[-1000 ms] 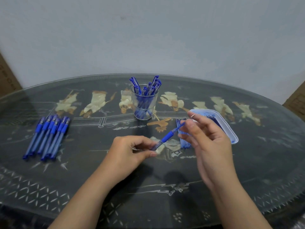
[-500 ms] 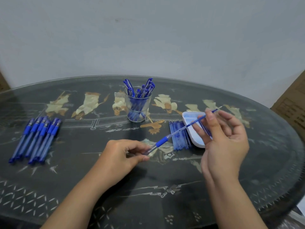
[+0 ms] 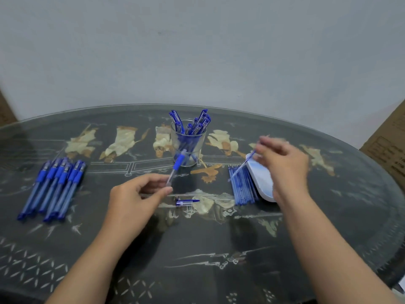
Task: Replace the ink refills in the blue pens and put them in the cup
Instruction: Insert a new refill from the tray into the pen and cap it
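My left hand (image 3: 135, 199) pinches a clear pen barrel with a blue grip (image 3: 175, 170), its tip end pointing up toward the cup. My right hand (image 3: 282, 165), blurred, holds a thin blue refill (image 3: 242, 166) over the white tray (image 3: 262, 183). A glass cup (image 3: 188, 145) with several blue pens stands at the table's middle back. A small clear and blue pen piece (image 3: 186, 202) lies on the table between my hands. Several refills (image 3: 242, 187) lie in a row left of the tray. A bunch of blue pens (image 3: 53, 186) lies at the left.
The dark oval table (image 3: 197, 249) has a glass top with pale inlaid figures. Cardboard boxes (image 3: 388, 148) stand beyond the right edge and at the far left. A plain wall rises behind the table.
My right hand has pulled the refill out of the barrel and carried it right, over the tray. My left hand has tilted the barrel more upright.
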`<state>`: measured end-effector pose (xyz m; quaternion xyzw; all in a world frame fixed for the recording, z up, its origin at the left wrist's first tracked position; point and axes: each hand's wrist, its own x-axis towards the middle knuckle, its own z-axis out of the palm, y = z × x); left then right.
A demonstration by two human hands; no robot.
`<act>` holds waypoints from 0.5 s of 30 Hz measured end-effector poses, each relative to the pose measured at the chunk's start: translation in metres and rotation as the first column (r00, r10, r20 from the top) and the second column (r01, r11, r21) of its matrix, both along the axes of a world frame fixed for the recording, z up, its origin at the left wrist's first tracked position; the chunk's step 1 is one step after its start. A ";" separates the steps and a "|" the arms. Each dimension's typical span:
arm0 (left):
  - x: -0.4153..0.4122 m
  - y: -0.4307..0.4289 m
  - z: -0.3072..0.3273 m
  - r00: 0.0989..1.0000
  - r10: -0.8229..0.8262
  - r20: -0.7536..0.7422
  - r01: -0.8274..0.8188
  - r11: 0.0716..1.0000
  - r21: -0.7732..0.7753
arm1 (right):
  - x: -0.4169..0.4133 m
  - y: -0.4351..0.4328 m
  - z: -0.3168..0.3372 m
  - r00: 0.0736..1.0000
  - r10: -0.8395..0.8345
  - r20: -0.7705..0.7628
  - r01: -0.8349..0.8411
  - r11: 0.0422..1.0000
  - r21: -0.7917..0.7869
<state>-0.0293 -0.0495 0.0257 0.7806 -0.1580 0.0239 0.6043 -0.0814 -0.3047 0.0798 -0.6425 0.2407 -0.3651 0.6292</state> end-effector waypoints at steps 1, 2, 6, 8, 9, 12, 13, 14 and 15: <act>0.002 0.002 -0.002 0.999 0.035 -0.006 -0.036 0.999 -0.022 | 0.008 0.001 -0.007 0.991 0.062 -0.121 -0.068 0.996 -0.049; 0.004 0.002 -0.003 0.998 0.059 -0.011 -0.059 0.998 -0.034 | 0.016 0.003 -0.013 0.967 0.105 -0.234 -0.128 0.988 -0.084; 0.007 0.002 -0.007 0.998 0.065 -0.009 -0.065 0.997 -0.031 | 0.042 0.000 -0.033 0.844 0.180 -0.505 -0.287 0.947 -0.142; 0.007 0.002 -0.008 0.998 0.059 -0.004 -0.059 0.998 -0.022 | 0.050 -0.001 -0.037 0.788 0.168 -0.592 -0.343 0.919 -0.195; 0.007 0.002 -0.009 0.998 0.057 -0.002 -0.057 0.998 -0.020 | 0.053 -0.002 -0.038 0.766 0.155 -0.624 -0.363 0.905 -0.222; 0.009 0.003 -0.010 0.999 0.052 -0.001 -0.052 0.998 -0.017 | 0.057 -0.005 -0.040 0.735 0.101 -0.671 -0.386 0.875 -0.291; 0.009 0.003 -0.011 0.999 0.052 -0.003 -0.052 0.998 -0.016 | 0.058 -0.006 -0.041 0.730 0.088 -0.678 -0.388 0.870 -0.305; 0.009 0.003 -0.011 0.999 0.052 -0.005 -0.052 0.999 -0.016 | 0.058 -0.007 -0.042 0.726 0.078 -0.683 -0.391 0.864 -0.317; 0.009 0.003 -0.011 0.999 0.051 -0.007 -0.051 0.999 -0.016 | 0.059 -0.008 -0.044 0.724 0.067 -0.687 -0.395 0.856 -0.334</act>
